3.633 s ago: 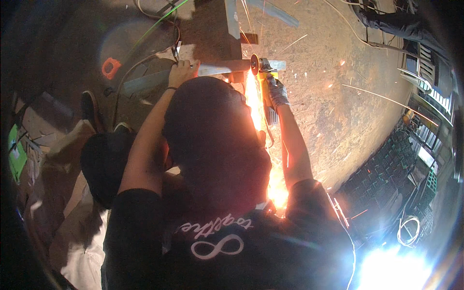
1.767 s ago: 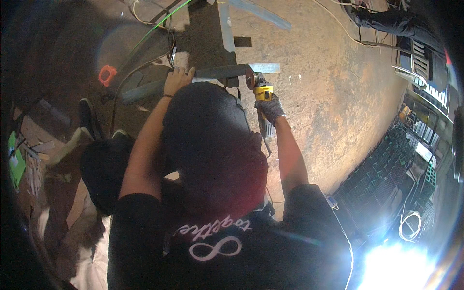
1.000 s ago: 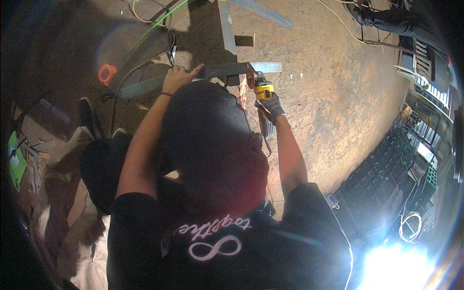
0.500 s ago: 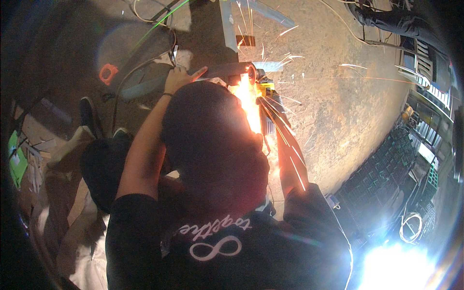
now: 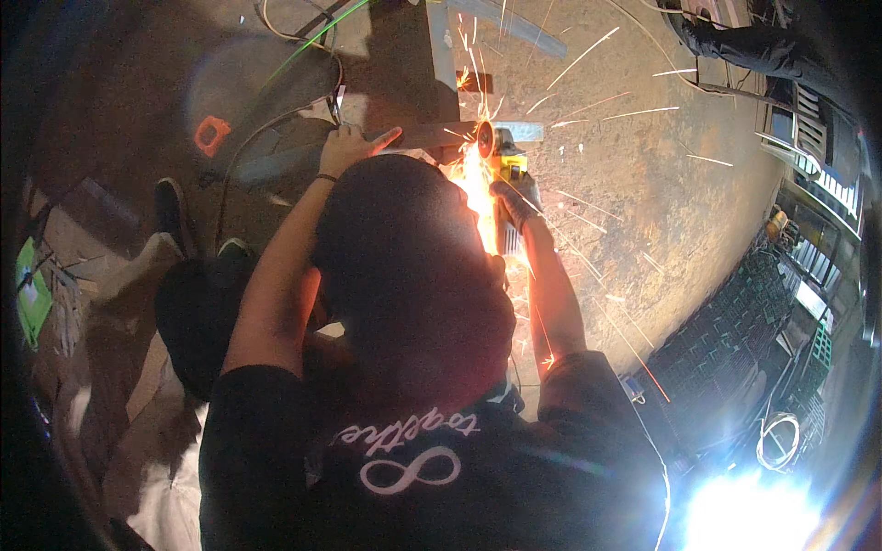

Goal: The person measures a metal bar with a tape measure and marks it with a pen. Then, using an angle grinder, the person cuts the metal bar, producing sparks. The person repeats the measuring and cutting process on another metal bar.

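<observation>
My right hand [image 5: 516, 204] is wrapped round the body of a yellow angle grinder [image 5: 514, 167]. Its round disc [image 5: 485, 138] meets a flat metal bar [image 5: 432, 135], and bright sparks [image 5: 475, 186] pour from the contact toward me and to the right. To the left of the disc, my left hand [image 5: 354, 147] grips the bar, its thumb stretched along it toward the grinder. A dark rounded shape [image 5: 413, 243] between my forearms hides part of the floor below the cut.
An orange block-like thing [image 5: 211, 135] lies on the floor at left, near a dark cable [image 5: 227, 188]. Another person's light trousers [image 5: 138, 285] are close on my left. A long metal piece [image 5: 510, 26] lies ahead. Intense white light [image 5: 753, 514] glares at lower right.
The sparks now fan out wider to the right, and the glow beside the disc is smaller. More of the grinder and my right hand shows. My left hand keeps its place on the bar.
</observation>
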Tool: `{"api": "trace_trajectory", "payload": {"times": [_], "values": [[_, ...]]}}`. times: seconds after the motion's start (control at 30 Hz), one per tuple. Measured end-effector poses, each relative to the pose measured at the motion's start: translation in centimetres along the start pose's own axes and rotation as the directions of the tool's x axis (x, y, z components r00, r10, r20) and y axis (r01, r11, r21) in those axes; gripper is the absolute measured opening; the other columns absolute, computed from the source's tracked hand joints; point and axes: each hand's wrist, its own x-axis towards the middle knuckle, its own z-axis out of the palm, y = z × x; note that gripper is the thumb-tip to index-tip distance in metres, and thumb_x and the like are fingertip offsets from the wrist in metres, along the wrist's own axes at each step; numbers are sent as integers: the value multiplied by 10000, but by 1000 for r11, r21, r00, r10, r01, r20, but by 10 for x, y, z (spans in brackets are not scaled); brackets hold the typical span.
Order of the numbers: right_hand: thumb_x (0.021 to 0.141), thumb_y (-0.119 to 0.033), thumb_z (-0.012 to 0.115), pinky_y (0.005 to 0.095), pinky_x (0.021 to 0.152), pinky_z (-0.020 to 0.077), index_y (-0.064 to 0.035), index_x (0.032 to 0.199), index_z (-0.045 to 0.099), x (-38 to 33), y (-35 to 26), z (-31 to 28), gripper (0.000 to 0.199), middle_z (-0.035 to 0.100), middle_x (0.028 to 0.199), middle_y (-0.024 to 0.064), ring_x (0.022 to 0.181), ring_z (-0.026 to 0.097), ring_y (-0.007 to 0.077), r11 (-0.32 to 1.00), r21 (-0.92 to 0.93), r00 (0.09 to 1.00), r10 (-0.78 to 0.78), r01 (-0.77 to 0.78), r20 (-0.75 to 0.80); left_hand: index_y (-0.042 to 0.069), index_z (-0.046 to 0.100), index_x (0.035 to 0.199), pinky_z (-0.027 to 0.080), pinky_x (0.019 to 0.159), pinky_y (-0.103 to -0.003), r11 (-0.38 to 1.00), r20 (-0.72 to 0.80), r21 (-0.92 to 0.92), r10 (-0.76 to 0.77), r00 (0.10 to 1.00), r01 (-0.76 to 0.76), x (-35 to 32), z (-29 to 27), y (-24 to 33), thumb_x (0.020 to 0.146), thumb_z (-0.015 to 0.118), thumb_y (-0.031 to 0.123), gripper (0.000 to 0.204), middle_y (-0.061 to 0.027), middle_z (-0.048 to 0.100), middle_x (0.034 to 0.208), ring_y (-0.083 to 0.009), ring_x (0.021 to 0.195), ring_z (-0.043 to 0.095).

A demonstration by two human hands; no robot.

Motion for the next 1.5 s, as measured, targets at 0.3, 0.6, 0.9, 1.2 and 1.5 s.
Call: {"api": "trace_trajectory", "payload": {"times": [0.3,0.6,0.9,1.2,1.5], "values": [[659,-50,777,316,662,512,-58,1040,642,11,-10,-3,404,664,896,42,752,614,176,998,-17,997,-59,60,41,541,37,1555,522,730,-456,999,65,-16,-44,997,45,-1,-26,10,1017,525,393,741,-186,613,958,-334,870,650],[669,-48,790,304,617,490,-83,1000,643,5,-28,-5,364,641,864,6,698,579,136,948,-319,999,13,4,50,543,24,1553,505,702,-420,999,30,-2,-39,999,39,0,-14,7,1009,466,495,703,-201,612,925,-337,783,632],[760,-37,794,301,582,501,-70,1051,607,52,33,-32,347,629,821,21,670,609,158,989,-77,987,-118,126,108,543,30,1553,511,730,-450,998,97,-57,-28,995,33,6,-25,9,986,464,579,715,-240,611,970,-359,855,644],[690,-56,780,310,618,499,-76,1025,637,28,-14,-11,365,649,854,22,710,585,146,965,-262,1000,-16,9,-23,530,126,1556,505,831,-468,993,261,-57,-87,961,105,5,-62,20,956,435,686,693,-271,617,1089,-373,994,643],[696,-106,780,313,629,484,-85,1019,646,21,-27,-9,350,639,857,0,753,580,132,982,-138,985,-112,130,131,501,322,1520,498,863,-477,986,251,-58,-138,958,157,5,-73,24,953,455,667,605,-261,619,1104,-376,1041,636]]}}
